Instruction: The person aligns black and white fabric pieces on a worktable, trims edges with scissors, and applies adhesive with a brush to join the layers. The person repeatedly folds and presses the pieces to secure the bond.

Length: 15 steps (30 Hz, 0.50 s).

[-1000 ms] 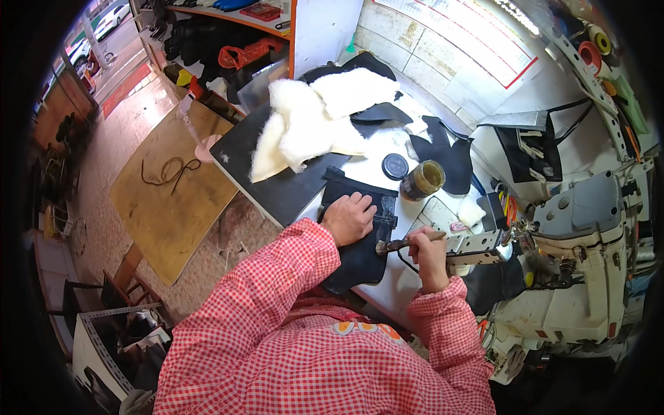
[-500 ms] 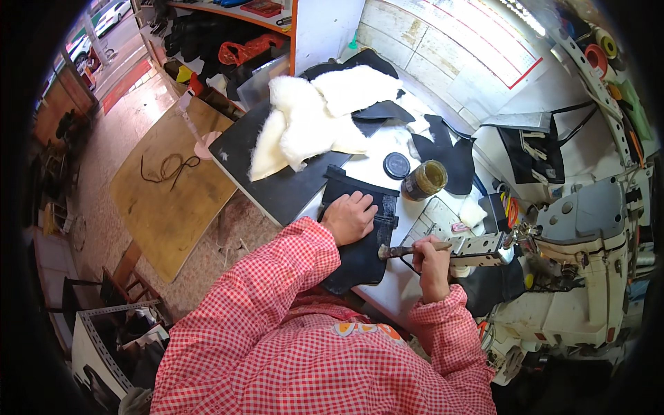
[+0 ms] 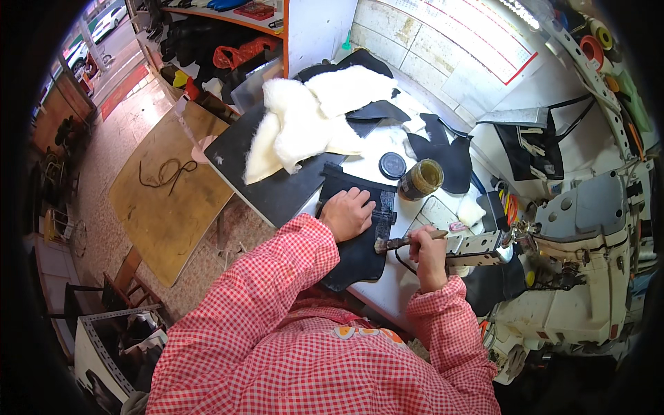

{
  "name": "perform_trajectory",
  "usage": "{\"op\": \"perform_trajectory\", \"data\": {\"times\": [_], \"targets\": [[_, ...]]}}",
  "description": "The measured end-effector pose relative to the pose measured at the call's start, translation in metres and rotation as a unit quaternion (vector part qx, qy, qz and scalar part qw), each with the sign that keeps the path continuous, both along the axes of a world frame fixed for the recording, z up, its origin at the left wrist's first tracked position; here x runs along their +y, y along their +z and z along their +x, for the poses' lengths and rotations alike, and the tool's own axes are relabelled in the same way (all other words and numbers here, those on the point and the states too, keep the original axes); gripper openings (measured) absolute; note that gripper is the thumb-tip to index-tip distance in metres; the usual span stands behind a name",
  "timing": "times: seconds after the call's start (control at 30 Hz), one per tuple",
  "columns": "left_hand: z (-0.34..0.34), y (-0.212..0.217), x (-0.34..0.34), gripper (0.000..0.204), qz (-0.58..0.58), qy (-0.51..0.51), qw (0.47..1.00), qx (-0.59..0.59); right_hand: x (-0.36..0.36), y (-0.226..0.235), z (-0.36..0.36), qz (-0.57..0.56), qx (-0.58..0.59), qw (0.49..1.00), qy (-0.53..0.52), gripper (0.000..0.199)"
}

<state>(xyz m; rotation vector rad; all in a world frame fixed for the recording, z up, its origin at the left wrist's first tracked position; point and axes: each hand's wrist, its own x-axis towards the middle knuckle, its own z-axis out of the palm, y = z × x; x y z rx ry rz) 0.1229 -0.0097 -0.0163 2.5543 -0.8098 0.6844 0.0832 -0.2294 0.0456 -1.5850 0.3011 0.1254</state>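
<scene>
A flat black leather piece with a curved lower edge (image 3: 360,235) lies on the white work surface (image 3: 394,283) right in front of me, its near end hanging slightly over the edge. My left hand (image 3: 348,213) rests flat on its upper part, fingers spread, pinning it down. My right hand (image 3: 427,250) is closed around the wooden handle of a small brush (image 3: 404,241), whose bristles touch the leather's right edge; I judge the coating along that edge is under way, though I cannot tell how much is covered, since no wet sheen shows. Just beyond stands an open glass jar of yellowish paste (image 3: 420,179), with its round black lid (image 3: 392,165) beside it. Further back lie more black cut pieces (image 3: 443,152) and white fleece lining (image 3: 304,124), seemingly untouched. A white sewing machine (image 3: 581,270) sits to my right.
</scene>
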Motion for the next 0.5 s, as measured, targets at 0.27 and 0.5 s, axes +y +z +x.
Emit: {"op": "perform_trajectory", "data": {"times": [0.27,0.5], "targets": [[0.000,-0.001,0.000,0.025,0.002,-0.001,1.000,0.003,0.024,0.006,0.038,-0.067,-0.124,0.990,0.000,0.008],[-0.001,0.000,0.000,0.025,0.006,0.002,1.000,0.014,0.010,0.001,0.016,-0.151,-0.087,0.983,0.058,0.014]]}}
